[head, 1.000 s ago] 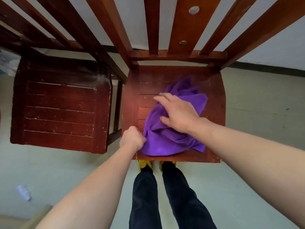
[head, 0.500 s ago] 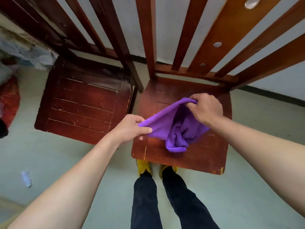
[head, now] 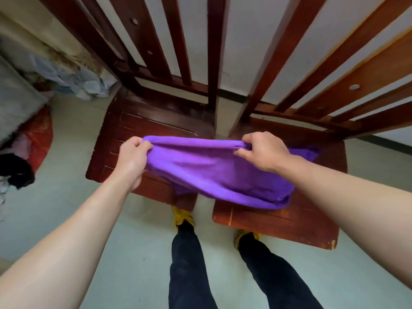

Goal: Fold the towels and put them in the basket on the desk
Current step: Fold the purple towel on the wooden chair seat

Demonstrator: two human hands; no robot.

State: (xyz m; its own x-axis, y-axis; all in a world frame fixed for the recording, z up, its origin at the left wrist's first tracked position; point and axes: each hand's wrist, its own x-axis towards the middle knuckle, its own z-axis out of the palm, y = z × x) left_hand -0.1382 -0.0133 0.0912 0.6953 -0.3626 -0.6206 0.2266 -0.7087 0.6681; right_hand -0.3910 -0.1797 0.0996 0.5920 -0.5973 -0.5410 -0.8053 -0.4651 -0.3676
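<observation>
One towel [head: 211,170] gripped, left hand [head: 133,157], right hand [head: 263,153]

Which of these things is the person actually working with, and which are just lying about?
Job: purple towel, gripped by left hand and right hand. No basket in view.
Lying about: left wooden chair, right wooden chair, black cloth, pale crumpled heap by the wall.
</observation>
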